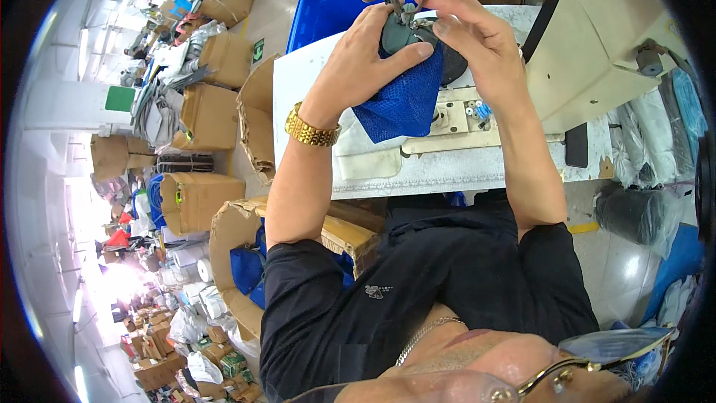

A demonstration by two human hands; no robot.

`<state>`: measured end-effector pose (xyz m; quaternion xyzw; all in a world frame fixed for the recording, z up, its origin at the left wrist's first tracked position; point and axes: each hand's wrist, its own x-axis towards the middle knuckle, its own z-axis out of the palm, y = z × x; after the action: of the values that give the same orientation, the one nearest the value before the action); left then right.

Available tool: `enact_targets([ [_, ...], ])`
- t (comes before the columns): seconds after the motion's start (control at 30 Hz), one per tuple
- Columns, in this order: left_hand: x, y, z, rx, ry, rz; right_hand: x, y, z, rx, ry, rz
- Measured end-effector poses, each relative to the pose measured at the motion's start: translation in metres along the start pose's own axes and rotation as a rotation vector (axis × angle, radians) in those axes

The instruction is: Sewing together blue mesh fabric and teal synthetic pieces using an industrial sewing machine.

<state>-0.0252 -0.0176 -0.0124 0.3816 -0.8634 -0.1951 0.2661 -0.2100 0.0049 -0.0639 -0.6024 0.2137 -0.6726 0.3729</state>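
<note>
My left hand (365, 60), with a gold watch at the wrist, grips a grey-green fabric piece (395, 30) with blue mesh fabric (397, 104) hanging below, under the needle area of a cream sewing machine (574, 52). My right hand (485, 52) is curled at the right of the presser foot (409, 13); what its fingers hold is too small to make out. A dark piece (455, 71) lies beneath it. Blue-capped small parts (479, 112) sit on the machine bed.
A blue plastic bin (306, 15) stands behind the white table (306, 172). Open cardboard boxes (227, 269), one holding blue items, stand at left, with piled goods beyond. A black slab (576, 145) lies at right, beside bagged fabric rolls (649, 142). A person's leg shows at top left.
</note>
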Motion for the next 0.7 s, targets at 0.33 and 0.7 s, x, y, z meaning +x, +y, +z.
enact_targets([
  [0.33,0.01,-0.01,-0.006,-0.053,-0.099,-0.063,-0.037,-0.016,-0.043,-0.027,0.135,0.197],
  [0.7,0.015,-0.013,-0.009,-0.112,-0.142,-0.074,-0.035,-0.143,-0.147,-0.896,0.333,-0.14],
])
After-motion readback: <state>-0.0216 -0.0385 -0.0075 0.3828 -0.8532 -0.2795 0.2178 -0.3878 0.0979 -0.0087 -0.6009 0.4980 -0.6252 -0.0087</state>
